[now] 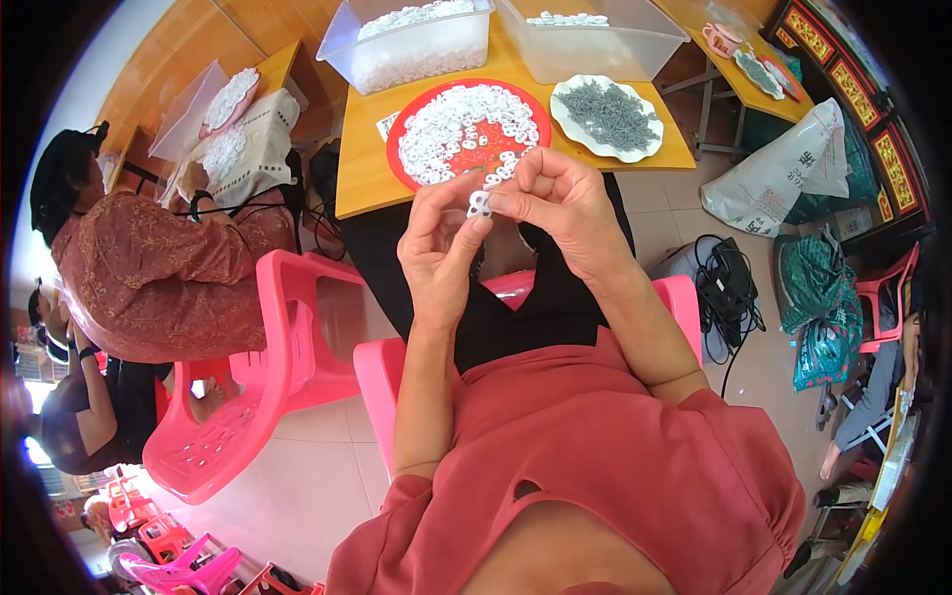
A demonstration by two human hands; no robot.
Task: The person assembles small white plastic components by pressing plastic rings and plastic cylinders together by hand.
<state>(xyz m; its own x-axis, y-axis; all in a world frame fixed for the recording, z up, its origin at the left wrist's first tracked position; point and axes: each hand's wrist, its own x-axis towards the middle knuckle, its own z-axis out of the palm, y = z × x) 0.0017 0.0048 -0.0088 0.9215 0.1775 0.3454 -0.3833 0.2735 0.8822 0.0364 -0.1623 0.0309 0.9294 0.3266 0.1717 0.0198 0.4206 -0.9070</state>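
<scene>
Above my lap, in front of the table's near edge, a small white plastic piece with dark round holes (479, 204) is pinched between fingertips. My left hand (436, 248) grips it from the left with thumb and fingers. From the right, my right hand (567, 203) closes thumb and forefinger at its edge; whether a smaller part sits in that pinch is hidden. Just beyond my hands lies a red round tray (397, 149) holding many similar white pieces. To its right stands a white scalloped plate (635, 154) heaped with small grey pin-like parts.
Two clear plastic bins (342, 59) (595, 55) with white pieces stand at the back of the wooden table (367, 193). An empty pink chair (288, 347) is at my left, beside a seated person (164, 268). White sack (778, 174) and cables (729, 278) lie right.
</scene>
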